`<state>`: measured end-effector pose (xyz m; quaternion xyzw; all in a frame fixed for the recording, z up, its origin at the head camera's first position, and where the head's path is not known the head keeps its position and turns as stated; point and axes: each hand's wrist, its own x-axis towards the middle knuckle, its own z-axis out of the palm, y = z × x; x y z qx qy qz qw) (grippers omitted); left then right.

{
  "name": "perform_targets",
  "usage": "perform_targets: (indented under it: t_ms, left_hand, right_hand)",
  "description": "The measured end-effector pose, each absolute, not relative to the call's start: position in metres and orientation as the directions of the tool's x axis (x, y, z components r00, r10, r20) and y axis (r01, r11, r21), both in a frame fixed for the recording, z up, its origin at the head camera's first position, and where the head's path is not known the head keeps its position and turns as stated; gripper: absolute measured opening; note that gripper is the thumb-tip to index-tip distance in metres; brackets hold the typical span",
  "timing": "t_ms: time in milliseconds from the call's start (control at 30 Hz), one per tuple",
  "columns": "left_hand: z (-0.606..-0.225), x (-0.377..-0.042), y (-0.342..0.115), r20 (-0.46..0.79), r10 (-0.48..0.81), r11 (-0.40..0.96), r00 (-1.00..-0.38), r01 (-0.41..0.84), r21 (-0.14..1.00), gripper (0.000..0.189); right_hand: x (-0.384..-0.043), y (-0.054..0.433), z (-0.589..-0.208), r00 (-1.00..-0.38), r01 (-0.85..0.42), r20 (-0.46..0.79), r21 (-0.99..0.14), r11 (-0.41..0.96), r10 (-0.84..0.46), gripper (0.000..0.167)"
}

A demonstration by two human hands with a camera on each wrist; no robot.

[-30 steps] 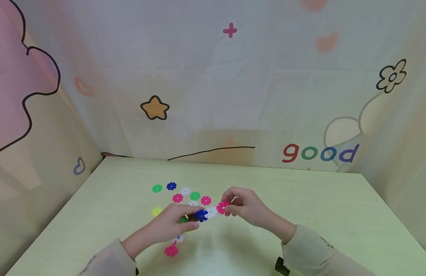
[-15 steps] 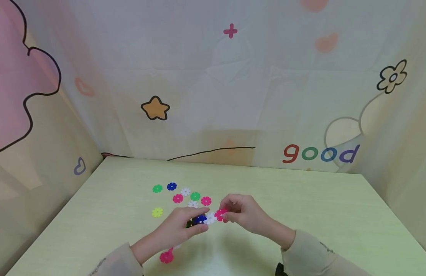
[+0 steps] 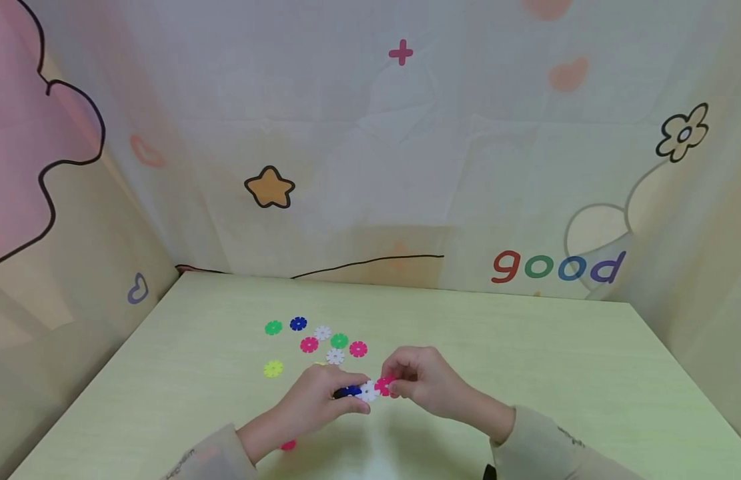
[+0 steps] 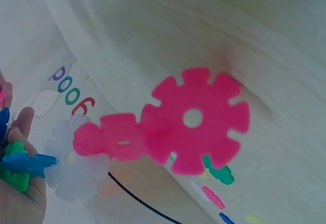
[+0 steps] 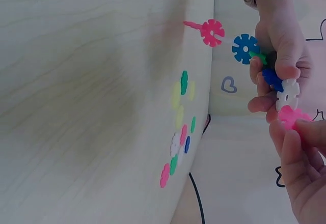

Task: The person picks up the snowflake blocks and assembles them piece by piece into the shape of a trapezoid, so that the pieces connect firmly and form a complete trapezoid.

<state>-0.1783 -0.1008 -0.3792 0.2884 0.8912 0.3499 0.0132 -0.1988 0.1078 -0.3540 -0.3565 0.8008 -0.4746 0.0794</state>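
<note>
My left hand (image 3: 313,403) grips a chain of interlocking snowflake discs, thumb and fingers around its dark blue disc (image 5: 272,80). A white disc (image 5: 290,89) sticks out of the grip toward the other hand. Between the thumb and fingers of my right hand (image 3: 433,380) is a pink disc (image 3: 384,386), its edge meeting the white one. The chain's other end hangs out past the left hand: a lighter blue disc (image 5: 246,49), a translucent white disc (image 4: 76,178) and two joined pink discs (image 4: 214,142). My left palm hides part of the chain in the head view.
Loose discs lie on the pale table (image 3: 526,360) beyond the left hand, among them a yellow disc (image 3: 273,369), a green disc (image 3: 273,327), a blue disc (image 3: 298,323) and a pink disc (image 3: 358,349). A printed curtain (image 3: 346,133) stands behind the table.
Both hands have come down toward the near edge, the left one also shifting right. The gap between them has narrowed, and the chain's pink tail has mostly gone behind the left forearm.
</note>
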Motion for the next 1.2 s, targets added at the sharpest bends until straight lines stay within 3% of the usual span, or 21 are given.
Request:
perform_targets:
  t_ms: [533,833,1000,1200]
  left_hand:
    - [-0.366,-0.176,-0.099,0.145,0.492,0.639,-0.858,0.469,0.610,0.044]
    - [-0.350,-0.186,-0.101,0.268,0.434,0.666,-0.860,0.507,0.547,0.048]
    - [-0.345,-0.191,-0.111,0.283,0.357,0.661,-0.890,0.455,0.597,0.043]
    - [-0.339,-0.199,-0.140,0.197,0.260,0.681,-0.945,0.324,0.656,0.044]
  right_hand:
    - [-0.200,0.107,-0.348,-0.774,-0.427,0.172,-0.853,0.301,-0.609,0.008]
    - [-0.217,0.098,-0.329,-0.753,-0.506,0.278,-0.824,0.255,-0.596,0.011]
    - [-0.228,0.088,-0.325,-0.766,-0.506,0.281,-0.817,0.275,-0.578,0.017]
    - [-0.238,0.076,-0.350,-0.808,-0.444,0.184,-0.815,0.373,-0.560,0.021]
